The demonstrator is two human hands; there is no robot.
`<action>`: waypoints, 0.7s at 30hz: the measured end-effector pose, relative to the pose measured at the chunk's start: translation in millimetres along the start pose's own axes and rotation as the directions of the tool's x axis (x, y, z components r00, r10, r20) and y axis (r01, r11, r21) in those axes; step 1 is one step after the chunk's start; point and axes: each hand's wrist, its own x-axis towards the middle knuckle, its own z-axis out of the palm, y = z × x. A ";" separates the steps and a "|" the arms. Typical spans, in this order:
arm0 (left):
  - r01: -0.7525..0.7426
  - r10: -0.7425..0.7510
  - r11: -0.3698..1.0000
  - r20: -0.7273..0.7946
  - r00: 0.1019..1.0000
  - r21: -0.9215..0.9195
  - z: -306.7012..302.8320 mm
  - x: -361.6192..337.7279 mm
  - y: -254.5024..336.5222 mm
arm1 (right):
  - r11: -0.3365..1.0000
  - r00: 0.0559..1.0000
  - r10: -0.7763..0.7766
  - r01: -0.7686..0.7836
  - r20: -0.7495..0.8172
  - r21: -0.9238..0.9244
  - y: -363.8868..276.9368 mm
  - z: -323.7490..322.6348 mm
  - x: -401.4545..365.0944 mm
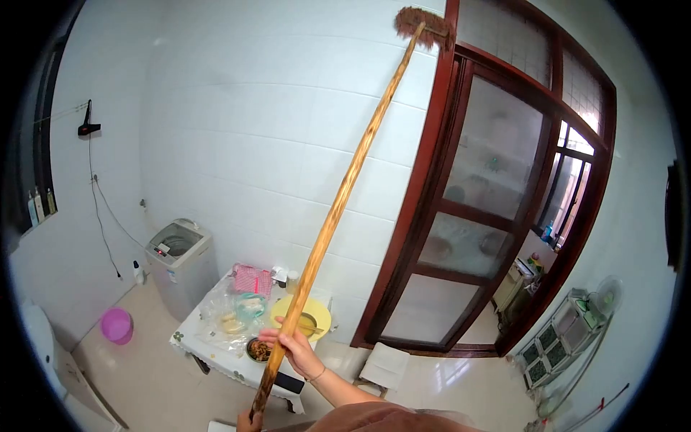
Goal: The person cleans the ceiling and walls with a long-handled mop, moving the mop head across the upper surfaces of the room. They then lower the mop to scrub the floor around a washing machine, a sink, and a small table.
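Observation:
A long-handled broom (345,180) with a reddish-brown bristle head (421,27) is raised diagonally. Its head is up by the white wall and the top of the dark red door frame; whether it touches cannot be told. My right hand (294,347) is closed around the lower part of the wooden handle, some fingertips showing on its left side. Lower down, at the bottom edge of the view, my left hand (249,421) grips the handle near its end, partly cut off. Behind the handle stands a table with a yellow basin (324,311) and a bowl of food (258,350).
The table (188,333) also bears plastic bags and a pink checked cloth (252,279). A washing machine (180,266) stands at the wall, a pink bucket (116,326) on the floor. A stool (385,366), sliding door (468,248), and a rack (561,338) with a fan are to the right.

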 end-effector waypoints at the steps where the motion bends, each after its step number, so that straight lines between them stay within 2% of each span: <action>1: 0.064 -0.064 0.998 0.006 0.998 0.008 -8.0 -16.8 -4.6 | 0.997 0.994 0.080 -0.081 0.069 0.006 9.5 -4.0 4.2; 2: 0.113 -0.113 0.993 0.010 0.994 0.020 -15.2 -30.2 -8.0 | 0.987 0.977 0.161 -0.164 0.138 0.006 16.7 -4.0 5.9; 3: 0.154 -0.154 0.988 0.011 0.988 0.032 -22.4 -42.7 -10.4 | 0.976 0.978 0.199 -0.192 0.059 -0.099 18.5 10.2 -1.9; 6: 0.253 -0.253 0.966 0.007 0.967 0.047 -38.7 -70.9 -17.9 | 0.963 0.974 0.224 -0.219 0.016 -0.156 59.8 15.1 -21.8; 10: 0.307 -0.307 0.951 0.006 0.952 0.050 -48.1 -81.8 -20.4 | 0.959 0.960 0.273 -0.277 -0.067 -0.066 71.5 24.7 -42.7; 12: 0.304 -0.304 0.952 0.017 0.952 0.043 -46.1 -73.4 -15.3 | 0.972 0.972 0.233 -0.234 -0.028 -0.033 73.1 17.5 -40.3; 15: 0.271 -0.272 0.962 0.034 0.962 0.027 -35.8 -52.3 -1.2 | 0.984 0.988 0.154 -0.154 -0.011 -0.086 62.3 1.6 -15.6; 17: 0.221 -0.221 0.975 0.042 0.974 0.014 -26.6 -29.9 15.7 | 0.994 0.997 0.074 -0.077 -0.037 -0.072 32.1 -9.7 9.4; 19: 0.175 -0.175 0.984 0.056 0.983 -0.008 -15.6 -0.9 35.6 | 0.981 0.999 0.001 -0.011 -0.052 -0.193 -0.7 -16.0 32.7; 21: 0.148 -0.147 0.989 0.065 0.987 -0.020 0.0 32.6 45.8 | 0.974 0.997 -0.029 0.011 -0.077 -0.227 -30.3 -26.0 56.2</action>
